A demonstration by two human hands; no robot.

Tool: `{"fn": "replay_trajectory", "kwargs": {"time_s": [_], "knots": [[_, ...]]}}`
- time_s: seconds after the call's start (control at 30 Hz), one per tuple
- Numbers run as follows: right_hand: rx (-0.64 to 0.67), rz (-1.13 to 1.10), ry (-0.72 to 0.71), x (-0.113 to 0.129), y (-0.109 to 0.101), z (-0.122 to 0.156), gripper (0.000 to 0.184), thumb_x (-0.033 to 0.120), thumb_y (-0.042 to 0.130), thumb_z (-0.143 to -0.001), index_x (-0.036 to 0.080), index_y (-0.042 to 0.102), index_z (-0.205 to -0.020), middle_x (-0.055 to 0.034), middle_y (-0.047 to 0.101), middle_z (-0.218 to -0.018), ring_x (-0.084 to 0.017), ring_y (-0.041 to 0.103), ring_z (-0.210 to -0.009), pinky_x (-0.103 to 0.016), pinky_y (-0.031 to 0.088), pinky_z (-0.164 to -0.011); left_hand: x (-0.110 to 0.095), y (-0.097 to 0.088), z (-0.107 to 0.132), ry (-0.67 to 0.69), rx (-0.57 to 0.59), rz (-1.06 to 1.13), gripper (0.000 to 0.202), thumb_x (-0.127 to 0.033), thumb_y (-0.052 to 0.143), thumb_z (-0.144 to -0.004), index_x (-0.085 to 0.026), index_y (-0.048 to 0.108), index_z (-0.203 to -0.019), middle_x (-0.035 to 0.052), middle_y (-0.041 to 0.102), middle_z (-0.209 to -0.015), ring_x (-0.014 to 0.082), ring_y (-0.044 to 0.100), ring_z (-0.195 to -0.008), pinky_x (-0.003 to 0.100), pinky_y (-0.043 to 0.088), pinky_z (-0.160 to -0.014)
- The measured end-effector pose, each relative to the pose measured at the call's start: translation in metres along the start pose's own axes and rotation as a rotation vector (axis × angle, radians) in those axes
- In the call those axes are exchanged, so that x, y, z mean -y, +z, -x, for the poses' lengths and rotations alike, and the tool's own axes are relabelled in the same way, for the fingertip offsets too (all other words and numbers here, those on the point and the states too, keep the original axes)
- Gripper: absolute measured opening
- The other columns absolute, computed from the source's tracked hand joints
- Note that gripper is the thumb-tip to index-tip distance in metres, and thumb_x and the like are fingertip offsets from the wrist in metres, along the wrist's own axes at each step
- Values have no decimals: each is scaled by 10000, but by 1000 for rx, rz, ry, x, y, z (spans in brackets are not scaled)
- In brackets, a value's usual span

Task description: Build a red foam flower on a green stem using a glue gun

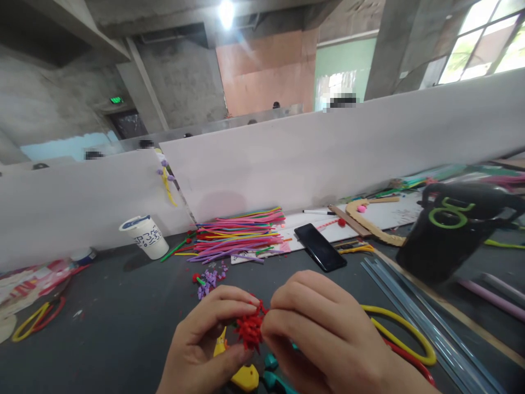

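Between thumb and fingers my left hand [205, 339] grips a small red spiky flower-like piece [249, 327], made of many short fuzzy strips. My right hand [320, 334] is closed at the right side of this piece, its fingertips pinched against the red strips. What exactly those fingertips pinch is hidden. Below the hands lie a yellow-handled tool [245, 377] and a teal-handled tool [275, 377], both partly covered. Just beyond my left hand is a small heap of purple bits [211, 280] with a red and green piece [197, 278] beside it.
A bundle of coloured pipe cleaners [238, 235] lies beyond the hands, beside a black phone [320, 247]. A white cup [145, 238] stands left. At right are a large black bottle [451, 235], clear rods [430, 317] and a yellow loop [410, 328]. A white partition [262, 169] runs behind.
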State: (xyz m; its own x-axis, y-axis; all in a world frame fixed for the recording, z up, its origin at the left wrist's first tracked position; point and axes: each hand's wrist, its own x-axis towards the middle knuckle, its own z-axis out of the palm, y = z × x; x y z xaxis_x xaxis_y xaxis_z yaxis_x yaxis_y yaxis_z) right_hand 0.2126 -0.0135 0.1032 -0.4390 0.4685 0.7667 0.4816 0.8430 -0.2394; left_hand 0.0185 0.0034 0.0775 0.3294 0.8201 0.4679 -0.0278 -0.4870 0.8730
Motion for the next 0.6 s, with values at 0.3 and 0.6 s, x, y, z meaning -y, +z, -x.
{"fn": "replay_trajectory", "kwargs": {"time_s": [0.3,0.6], "knots": [[31,41,-45,0,4,3,221,57,456,-887,138,621,-764,-59,595,-712,-159,514,-680,-288,454,-607,0,-1,2,-14,-5,-25,296,-146,749,-707,-297,755,-962,44,716,-964,191,659,-915,213,523,-784],[82,70,-69,-2,9,3,240,57,442,-896,137,602,-737,-51,563,-702,-155,491,-671,-284,435,-600,2,-1,1,16,-3,-61,273,-146,730,-725,-284,755,-959,46,717,-949,187,661,-900,210,521,-783]]}}
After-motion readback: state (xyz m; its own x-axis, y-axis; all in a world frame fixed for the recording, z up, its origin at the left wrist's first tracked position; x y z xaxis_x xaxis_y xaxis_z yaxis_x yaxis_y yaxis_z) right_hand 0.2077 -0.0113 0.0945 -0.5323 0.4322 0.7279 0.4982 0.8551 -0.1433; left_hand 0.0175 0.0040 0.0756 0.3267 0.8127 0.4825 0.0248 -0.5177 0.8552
